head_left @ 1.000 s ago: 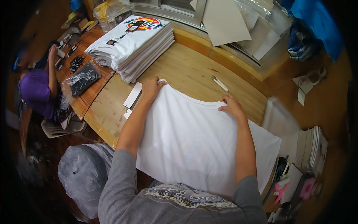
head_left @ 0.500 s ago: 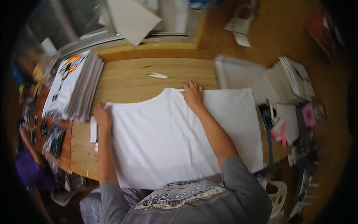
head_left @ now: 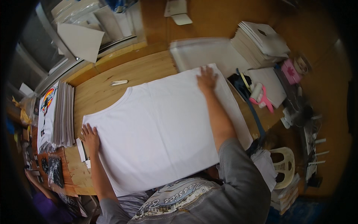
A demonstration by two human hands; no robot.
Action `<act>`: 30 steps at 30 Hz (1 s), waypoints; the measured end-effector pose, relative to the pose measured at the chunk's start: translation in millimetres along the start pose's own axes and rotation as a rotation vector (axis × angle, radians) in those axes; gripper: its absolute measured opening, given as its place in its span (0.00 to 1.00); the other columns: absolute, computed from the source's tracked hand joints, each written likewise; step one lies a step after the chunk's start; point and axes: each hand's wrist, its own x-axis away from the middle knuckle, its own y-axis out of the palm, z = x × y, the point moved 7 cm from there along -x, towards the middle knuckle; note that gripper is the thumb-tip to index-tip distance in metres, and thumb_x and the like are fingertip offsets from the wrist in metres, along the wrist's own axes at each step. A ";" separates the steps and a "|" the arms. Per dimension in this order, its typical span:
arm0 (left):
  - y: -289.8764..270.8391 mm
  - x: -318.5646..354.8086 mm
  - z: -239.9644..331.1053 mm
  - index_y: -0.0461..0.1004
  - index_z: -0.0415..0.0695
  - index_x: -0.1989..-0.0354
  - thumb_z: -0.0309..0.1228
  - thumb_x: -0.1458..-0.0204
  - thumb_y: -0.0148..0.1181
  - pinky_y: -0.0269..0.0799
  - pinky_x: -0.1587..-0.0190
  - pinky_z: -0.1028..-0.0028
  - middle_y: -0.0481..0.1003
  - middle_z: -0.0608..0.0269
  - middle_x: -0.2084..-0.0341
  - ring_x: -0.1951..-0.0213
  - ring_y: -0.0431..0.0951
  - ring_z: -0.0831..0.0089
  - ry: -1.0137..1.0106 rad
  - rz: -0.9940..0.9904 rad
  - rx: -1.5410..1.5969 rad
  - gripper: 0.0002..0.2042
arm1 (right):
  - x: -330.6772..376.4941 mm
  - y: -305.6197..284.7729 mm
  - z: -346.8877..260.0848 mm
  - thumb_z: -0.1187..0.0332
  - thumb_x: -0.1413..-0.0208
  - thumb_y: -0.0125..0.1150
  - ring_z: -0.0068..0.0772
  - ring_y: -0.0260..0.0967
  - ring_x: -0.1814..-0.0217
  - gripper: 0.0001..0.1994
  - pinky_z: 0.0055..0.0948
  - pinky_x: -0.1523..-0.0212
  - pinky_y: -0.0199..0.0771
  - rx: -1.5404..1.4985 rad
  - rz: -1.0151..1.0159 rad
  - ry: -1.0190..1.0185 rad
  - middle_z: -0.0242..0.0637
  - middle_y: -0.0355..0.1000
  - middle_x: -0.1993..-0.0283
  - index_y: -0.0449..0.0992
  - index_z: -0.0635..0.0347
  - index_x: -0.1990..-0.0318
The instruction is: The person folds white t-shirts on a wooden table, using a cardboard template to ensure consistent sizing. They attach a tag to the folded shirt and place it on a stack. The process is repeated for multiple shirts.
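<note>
A white shirt [head_left: 160, 130], smooth and without a visible print, is spread flat on the wooden table [head_left: 149, 61]. Its curved neckline faces the far left. My left hand [head_left: 90, 138] lies on the left edge of the cloth, fingers slightly apart. Over near the far right corner, my right hand [head_left: 207, 79] rests flat on the fabric with its fingers spread. Beyond the neckline lies a small pale tool, probably thread snips [head_left: 119, 83].
Left of the shirt stands a stack of folded printed shirts [head_left: 63, 115]. Clear plastic bags [head_left: 205, 54], a stack of pale boards [head_left: 257, 39] and a pink-handled lint roller [head_left: 262, 98] sit at the right. Another person's arm [head_left: 41, 184] shows at lower left.
My right hand has slid right, from near the neckline to the far right corner. The cloth looks flatter, and the view has turned, tilting the table in the picture.
</note>
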 end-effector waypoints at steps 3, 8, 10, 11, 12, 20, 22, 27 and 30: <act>-8.6 62.5 58.8 0.48 0.49 0.42 0.42 0.47 0.37 0.28 0.43 0.51 0.47 0.63 0.41 0.39 0.42 0.66 0.248 0.148 0.077 0.24 | 90.9 -44.7 -97.2 0.50 0.53 0.47 0.36 0.45 0.38 0.28 0.44 0.42 0.41 -0.255 0.058 -0.313 0.34 0.53 0.42 0.57 0.54 0.45; 1.3 137.6 21.8 0.45 0.53 0.41 0.40 0.47 0.37 0.28 0.43 0.51 0.43 0.67 0.40 0.39 0.41 0.67 0.114 -0.073 0.128 0.25 | 167.8 -36.4 -35.3 0.50 0.48 0.40 0.34 0.38 0.35 0.28 0.45 0.40 0.34 -0.374 -0.205 -0.402 0.35 0.46 0.38 0.51 0.54 0.42; 0.2 139.5 -26.0 0.44 0.51 0.40 0.39 0.48 0.38 0.28 0.43 0.50 0.42 0.66 0.40 0.38 0.39 0.67 0.042 -0.078 0.195 0.25 | 130.7 -23.5 67.8 0.52 0.47 0.39 0.35 0.38 0.35 0.27 0.44 0.40 0.36 -0.262 -0.118 -0.078 0.37 0.47 0.39 0.51 0.56 0.42; 2.3 142.8 -22.7 0.44 0.50 0.40 0.39 0.48 0.38 0.28 0.43 0.50 0.42 0.66 0.40 0.38 0.39 0.67 0.068 -0.054 0.151 0.26 | 124.1 -18.3 117.8 0.53 0.47 0.40 0.35 0.40 0.36 0.27 0.43 0.41 0.38 -0.322 0.033 -0.002 0.39 0.49 0.39 0.52 0.58 0.43; -0.9 147.1 -12.3 0.44 0.50 0.40 0.39 0.48 0.38 0.27 0.43 0.50 0.42 0.65 0.40 0.38 0.39 0.67 0.082 -0.020 0.104 0.26 | 124.5 -27.1 134.0 0.55 0.48 0.42 0.36 0.41 0.36 0.27 0.41 0.41 0.40 -0.157 0.066 0.089 0.41 0.50 0.40 0.53 0.60 0.44; -24.3 234.7 84.8 0.47 0.50 0.41 0.40 0.50 0.40 0.26 0.43 0.51 0.43 0.62 0.40 0.38 0.39 0.65 0.342 -0.188 0.194 0.27 | 269.5 -82.4 15.1 0.51 0.52 0.47 0.36 0.41 0.36 0.30 0.49 0.42 0.39 -0.438 -0.261 -0.407 0.38 0.49 0.40 0.52 0.55 0.43; -13.6 225.2 39.1 0.47 0.51 0.41 0.41 0.50 0.41 0.28 0.44 0.49 0.43 0.62 0.40 0.38 0.39 0.64 0.193 -0.133 0.222 0.27 | 243.3 -59.0 119.2 0.54 0.50 0.45 0.36 0.39 0.36 0.28 0.51 0.43 0.39 -0.287 -0.126 -0.034 0.38 0.47 0.39 0.52 0.56 0.43; -98.6 218.1 98.0 0.61 0.45 0.49 0.41 0.47 0.38 0.44 0.45 0.52 0.58 0.55 0.47 0.44 0.53 0.54 0.528 -0.278 0.605 0.20 | 146.4 -123.6 208.4 0.66 0.51 0.48 0.43 0.58 0.48 0.14 0.38 0.50 0.58 -0.307 0.161 0.010 0.45 0.63 0.53 0.69 0.62 0.58; -248.6 249.1 225.1 0.61 0.39 0.51 0.45 0.47 0.36 0.51 0.47 0.55 0.64 0.46 0.54 0.49 0.60 0.51 1.204 -0.484 1.272 0.23 | 65.3 -152.1 242.5 0.70 0.51 0.45 0.47 0.65 0.60 0.10 0.36 0.60 0.65 -0.446 0.355 -0.014 0.46 0.69 0.64 0.72 0.63 0.65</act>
